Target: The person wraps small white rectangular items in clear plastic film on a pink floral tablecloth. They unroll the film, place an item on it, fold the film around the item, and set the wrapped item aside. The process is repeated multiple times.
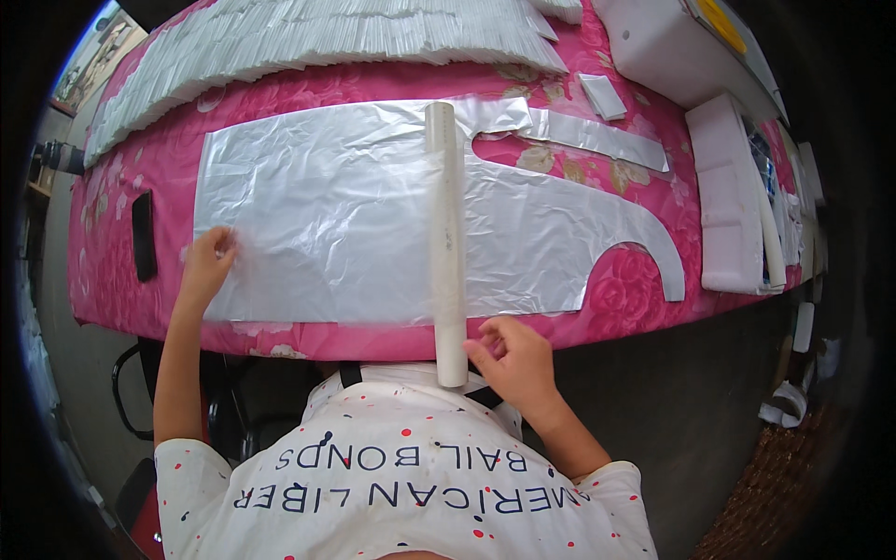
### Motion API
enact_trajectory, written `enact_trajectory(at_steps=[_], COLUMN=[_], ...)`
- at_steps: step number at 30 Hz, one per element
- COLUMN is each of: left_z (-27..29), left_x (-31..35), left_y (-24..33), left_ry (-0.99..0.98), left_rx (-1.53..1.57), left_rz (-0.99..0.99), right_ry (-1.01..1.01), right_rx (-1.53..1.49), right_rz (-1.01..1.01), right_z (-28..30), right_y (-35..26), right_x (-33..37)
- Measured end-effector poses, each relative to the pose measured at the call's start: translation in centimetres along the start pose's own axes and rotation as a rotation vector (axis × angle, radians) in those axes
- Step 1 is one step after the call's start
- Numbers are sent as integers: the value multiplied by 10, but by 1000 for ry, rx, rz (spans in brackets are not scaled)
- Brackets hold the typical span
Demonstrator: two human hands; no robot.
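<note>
A silvery plastic sheet (317, 215) lies spread on the pink table cover, wrinkled, with its right part cut in curves like an apron with straps. Across its middle lies a long pale tube (448, 233), whose near end sticks out past the table edge. My left hand (213, 257) is at the sheet's left edge, with thumb and fingertips pinched on the plastic. Beside the tube's near end, my right hand (513, 362) has its fingers loosely bent and apart. Its thumb is close to the tube; whether it touches cannot be told.
Rows of folded white packets (355, 42) fill the table's far side. A dark flat object (143, 236) lies at the left. One small white folded piece (602, 97) lies far right, near a white foam box (728, 205) with assorted items and a larger white container (663, 47).
</note>
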State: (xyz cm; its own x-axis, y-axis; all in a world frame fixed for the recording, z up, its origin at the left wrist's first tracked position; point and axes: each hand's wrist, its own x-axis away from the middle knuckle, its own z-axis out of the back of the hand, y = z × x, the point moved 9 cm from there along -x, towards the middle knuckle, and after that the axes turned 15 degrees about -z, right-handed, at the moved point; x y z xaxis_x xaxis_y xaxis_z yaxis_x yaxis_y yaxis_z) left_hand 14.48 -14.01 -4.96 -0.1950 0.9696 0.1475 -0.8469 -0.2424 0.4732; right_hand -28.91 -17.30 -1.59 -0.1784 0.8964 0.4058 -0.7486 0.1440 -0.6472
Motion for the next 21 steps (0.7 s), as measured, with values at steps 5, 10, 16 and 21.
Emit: enact_trajectory(at_steps=[5, 10, 16, 21], left_z=[17, -70, -133, -144], left_x=[-10, -16, -23, -26], left_y=[110, 225, 250, 249], left_ry=[388, 256, 138, 71], left_rx=[-305, 133, 87, -91], left_rz=[-460, -753, -795, -760], right_ry=[-268, -280, -321, -437], right_rx=[155, 102, 69, 56], right_rz=[-195, -232, -256, -233], right_z=[-48, -51, -48, -53], right_y=[16, 19, 26, 33], right_x=[4, 4, 7, -7])
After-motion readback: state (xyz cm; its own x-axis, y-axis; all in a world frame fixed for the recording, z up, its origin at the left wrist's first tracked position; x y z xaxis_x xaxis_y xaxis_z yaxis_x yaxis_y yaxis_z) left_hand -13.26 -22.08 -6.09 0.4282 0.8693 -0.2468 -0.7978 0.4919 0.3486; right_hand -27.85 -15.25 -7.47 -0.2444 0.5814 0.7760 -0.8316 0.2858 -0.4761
